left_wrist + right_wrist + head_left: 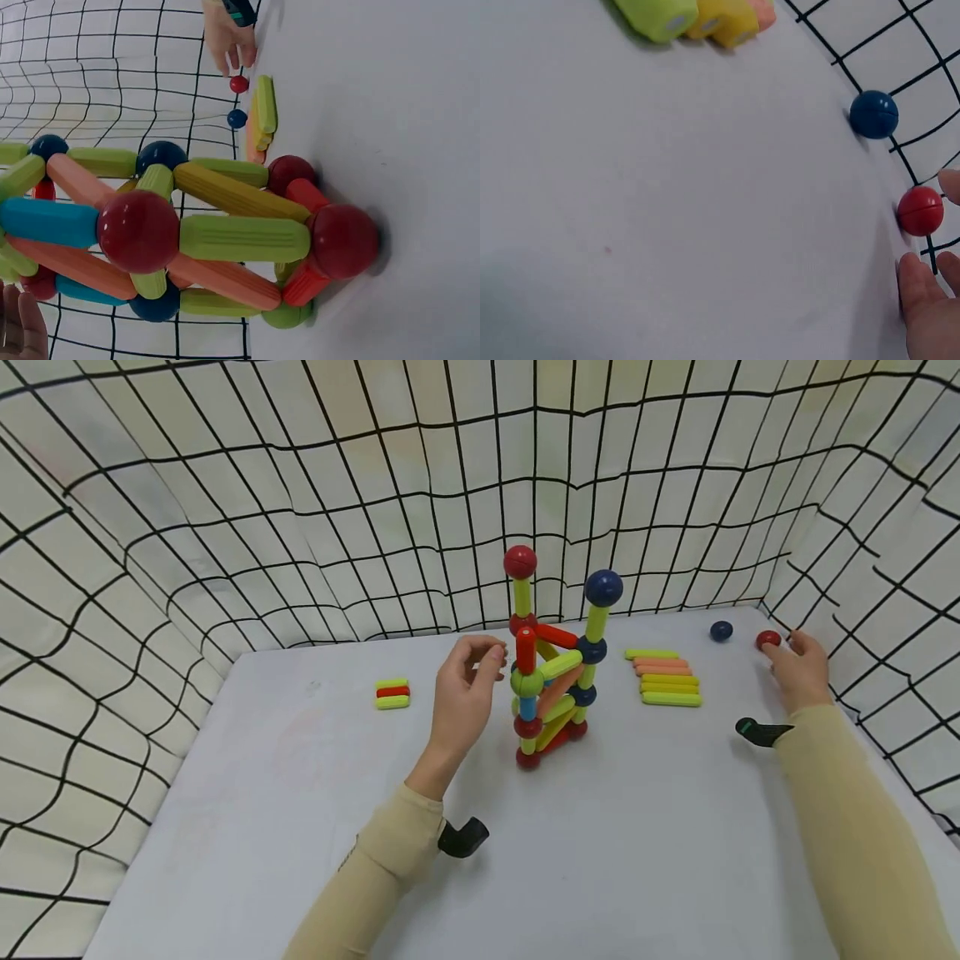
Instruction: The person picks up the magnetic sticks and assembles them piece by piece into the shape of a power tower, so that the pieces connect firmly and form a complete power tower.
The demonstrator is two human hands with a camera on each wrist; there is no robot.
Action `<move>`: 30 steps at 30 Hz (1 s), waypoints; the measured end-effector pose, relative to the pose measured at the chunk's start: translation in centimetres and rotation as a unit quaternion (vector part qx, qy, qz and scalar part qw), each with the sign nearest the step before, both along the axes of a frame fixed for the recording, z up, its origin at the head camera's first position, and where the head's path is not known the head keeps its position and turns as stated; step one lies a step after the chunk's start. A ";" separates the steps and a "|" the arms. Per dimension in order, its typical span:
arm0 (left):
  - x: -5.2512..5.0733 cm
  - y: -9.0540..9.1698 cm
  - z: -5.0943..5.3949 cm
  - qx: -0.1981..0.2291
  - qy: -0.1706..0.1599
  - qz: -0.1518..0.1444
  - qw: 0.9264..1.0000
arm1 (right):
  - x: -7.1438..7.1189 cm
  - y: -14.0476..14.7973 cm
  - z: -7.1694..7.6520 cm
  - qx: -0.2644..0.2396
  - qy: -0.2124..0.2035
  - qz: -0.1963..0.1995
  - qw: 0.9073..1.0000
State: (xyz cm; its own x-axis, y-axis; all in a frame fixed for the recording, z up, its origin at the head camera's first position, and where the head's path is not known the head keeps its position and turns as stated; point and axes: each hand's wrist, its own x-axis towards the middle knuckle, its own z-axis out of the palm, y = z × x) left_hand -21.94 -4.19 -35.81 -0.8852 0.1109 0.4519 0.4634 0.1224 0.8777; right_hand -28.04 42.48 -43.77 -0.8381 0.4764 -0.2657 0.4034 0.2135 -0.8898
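Observation:
An upright tower of coloured rods and balls (528, 683) stands on the table, with a red ball (520, 562) and a dark blue ball (603, 587) at its two tops. Just left of it is my left hand (467, 693), fingers loosely bent and holding nothing; part of that hand (24, 322) shows beside the tower in the left wrist view. At the far right, my right hand (802, 672) is at a loose red ball (767, 640). In the right wrist view its fingers (922, 289) are spread near the red ball (920, 211), with a gap visible between.
A loose blue ball (722, 631) lies left of the loose red one. Several green, orange and yellow rods (670, 687) lie in a row right of the tower. Green and red short rods (392, 692) lie at the left. Black-lined netting (420, 493) surrounds the white table (637, 827).

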 end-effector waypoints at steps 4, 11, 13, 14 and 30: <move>-2.4 -0.2 0.7 0.020 -0.050 -0.027 0.998 | -0.2 1.2 -0.4 0.091 -0.015 0.080 0.993; -5.6 -0.4 1.2 -0.001 -0.108 -0.124 0.986 | -1.0 2.2 -0.4 0.078 -0.014 0.088 0.993; -6.0 -0.5 1.2 -0.003 -0.122 -0.142 0.982 | -1.2 2.3 -0.5 0.077 -0.015 0.088 0.993; -6.1 -0.6 1.1 -0.003 -0.125 -0.150 0.981 | -1.4 2.4 -0.6 0.081 -0.016 0.092 0.992; -5.8 -4.4 0.5 -0.067 -0.103 -0.240 0.963 | -2.0 1.5 -1.8 0.156 -0.014 0.103 0.982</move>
